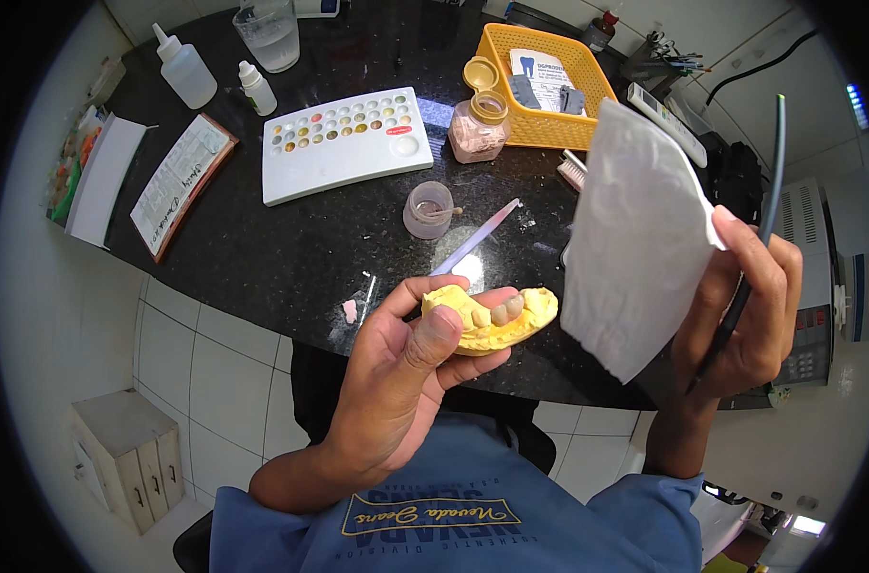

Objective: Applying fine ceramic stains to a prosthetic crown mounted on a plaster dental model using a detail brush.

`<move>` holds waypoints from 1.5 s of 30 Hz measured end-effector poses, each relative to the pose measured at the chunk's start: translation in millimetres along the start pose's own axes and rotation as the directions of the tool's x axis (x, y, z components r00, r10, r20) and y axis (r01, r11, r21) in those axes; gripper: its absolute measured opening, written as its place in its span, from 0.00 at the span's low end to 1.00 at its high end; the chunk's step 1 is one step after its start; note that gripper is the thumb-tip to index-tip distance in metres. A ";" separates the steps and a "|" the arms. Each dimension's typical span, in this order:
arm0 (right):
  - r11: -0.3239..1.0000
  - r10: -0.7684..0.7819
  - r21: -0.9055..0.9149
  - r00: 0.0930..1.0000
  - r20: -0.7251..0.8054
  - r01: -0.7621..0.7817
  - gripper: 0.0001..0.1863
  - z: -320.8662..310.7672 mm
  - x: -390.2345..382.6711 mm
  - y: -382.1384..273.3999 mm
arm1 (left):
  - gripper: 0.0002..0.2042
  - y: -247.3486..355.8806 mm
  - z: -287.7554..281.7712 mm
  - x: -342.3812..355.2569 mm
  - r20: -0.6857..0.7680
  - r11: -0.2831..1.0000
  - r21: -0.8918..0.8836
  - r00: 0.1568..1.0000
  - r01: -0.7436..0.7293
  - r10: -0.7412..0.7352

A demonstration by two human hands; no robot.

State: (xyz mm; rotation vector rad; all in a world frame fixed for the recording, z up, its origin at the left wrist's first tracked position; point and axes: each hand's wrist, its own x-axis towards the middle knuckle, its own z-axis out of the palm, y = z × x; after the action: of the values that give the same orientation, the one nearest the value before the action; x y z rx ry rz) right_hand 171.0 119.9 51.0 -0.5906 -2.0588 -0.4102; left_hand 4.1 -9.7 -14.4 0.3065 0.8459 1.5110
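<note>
from here the likeliest trouble is a drop: the bright yellow, arch-shaped plaster dental model [494,336] is gripped only by its left end in the left hand [393,377], above the near edge of the black speckled stone tabletop [348,239], so a slipping thumb could chip it on that edge or send it to the white tiled floor [226,374]. the limp white paper-like sheet [635,239] hangs just beside its right end; swung across, it might knock the glossy grey-beige tooth crowns [507,309], if they sit loosely. carrying the slender black rod-like tool [772,199] too could cost the right hand [754,296] its hold on either. the left thumb and fingers pinch the model; the right fingers bend around the tool, one fingertip on the sheet's edge, the thumb's place i cannot tell. the model looks matt, with a paler, cream-coloured tooth [480,318] left of the crowns.
</note>
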 end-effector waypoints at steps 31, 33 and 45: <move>0.989 0.064 0.028 0.593 0.802 -0.144 0.20 40.2 -39.2 -28.6 | 0.34 -13.6 -40.9 13.7 0.348 0.659 0.186 0.676 -0.729 0.650; 0.992 0.045 0.034 0.601 0.798 -0.120 0.20 42.9 -40.5 -28.4 | 0.34 -8.2 -38.7 9.2 0.299 0.706 0.175 0.720 -0.686 0.626; 0.608 0.052 0.681 0.877 0.478 -0.408 0.24 18.8 -29.8 -39.5 | 0.33 -11.8 -26.4 9.9 0.324 0.815 0.059 0.784 -0.576 0.530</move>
State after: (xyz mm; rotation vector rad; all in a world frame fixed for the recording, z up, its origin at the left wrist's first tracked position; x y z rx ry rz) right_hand 149.5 89.2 13.5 -0.4134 -2.2422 0.8284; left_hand -5.8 -9.8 -43.4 0.9459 0.6586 1.8828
